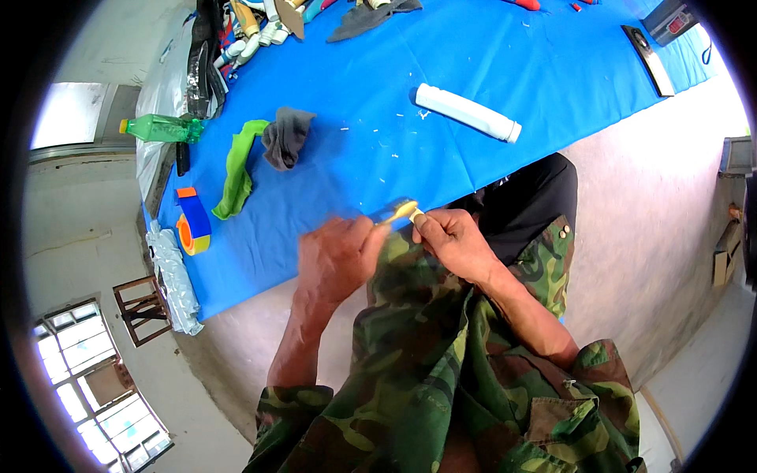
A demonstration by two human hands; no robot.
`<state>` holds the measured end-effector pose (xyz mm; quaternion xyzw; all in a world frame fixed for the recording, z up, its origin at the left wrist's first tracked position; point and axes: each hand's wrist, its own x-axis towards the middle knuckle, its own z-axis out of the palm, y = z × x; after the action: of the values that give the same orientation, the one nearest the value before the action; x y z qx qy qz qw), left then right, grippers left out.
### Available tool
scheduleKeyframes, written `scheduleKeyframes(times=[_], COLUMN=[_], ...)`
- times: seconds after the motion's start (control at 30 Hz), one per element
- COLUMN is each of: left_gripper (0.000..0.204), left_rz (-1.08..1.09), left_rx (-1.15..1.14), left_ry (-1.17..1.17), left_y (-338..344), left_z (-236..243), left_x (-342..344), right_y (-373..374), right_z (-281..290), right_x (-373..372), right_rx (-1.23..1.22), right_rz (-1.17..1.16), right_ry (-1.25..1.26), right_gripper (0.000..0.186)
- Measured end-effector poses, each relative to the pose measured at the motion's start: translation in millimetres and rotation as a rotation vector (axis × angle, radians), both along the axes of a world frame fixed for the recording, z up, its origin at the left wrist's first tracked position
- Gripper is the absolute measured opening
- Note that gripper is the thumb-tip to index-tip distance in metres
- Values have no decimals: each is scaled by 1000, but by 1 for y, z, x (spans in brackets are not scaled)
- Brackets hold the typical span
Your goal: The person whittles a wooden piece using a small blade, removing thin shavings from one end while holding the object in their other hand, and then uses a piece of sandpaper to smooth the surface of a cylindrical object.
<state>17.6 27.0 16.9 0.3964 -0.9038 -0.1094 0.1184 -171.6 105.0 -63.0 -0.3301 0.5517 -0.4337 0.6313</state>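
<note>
My left hand (339, 254), somewhat blurred, is closed around the thin end of a small yellow spoon-shaped piece (404, 210). Its rounded head points toward my right hand (456, 243), which pinches a short pale-yellow piece (417, 216) between thumb and forefinger. The two pieces meet or overlap; whether they are joined, I cannot tell. Both hands are just above my lap, at the near edge of the blue-covered table (355, 102). Small white scraps (395, 155) are scattered on the cloth beyond them.
A white tube-like container (467, 113) lies ahead. Leftward are a grey cloth (288, 138), a green cloth strip (238, 173), tape rolls (191, 225) and a green bottle (162, 128). A pile of mixed items (260, 27) sits at the far left, a flat dark-and-white tool (648, 61) far right.
</note>
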Motion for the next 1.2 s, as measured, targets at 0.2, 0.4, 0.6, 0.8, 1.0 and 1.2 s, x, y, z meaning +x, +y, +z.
scheduleKeyframes(times=[0.2, 0.4, 0.6, 0.8, 1.0, 1.2], left_gripper=[28, 18, 20, 23, 24, 26], left_rz=[55, 198, 232, -59, -159, -291], left_rx=[-2, -146, -500, -111, -122, -138], left_ry=[-57, 30, -116, 216, 224, 126], left_y=[-12, -26, -42, -11, -9, -13], left_z=[-12, -17, 0, 21, 13, 13], left_x=[-2, 24, 33, -10, -26, -26], right_y=[-3, -1, -2, -7, -4, -7], right_z=[8, 16, 36, 50, 62, 64], right_x=[-2, -6, -14, -17, -17, -22], right_rx=[-17, -61, -202, -279, -318, -302], right_rz=[64, 53, 57, 88, 103, 169], right_ry=[96, 164, 230, 462, 651, 687], right_gripper=[34, 32, 28, 23, 23, 24])
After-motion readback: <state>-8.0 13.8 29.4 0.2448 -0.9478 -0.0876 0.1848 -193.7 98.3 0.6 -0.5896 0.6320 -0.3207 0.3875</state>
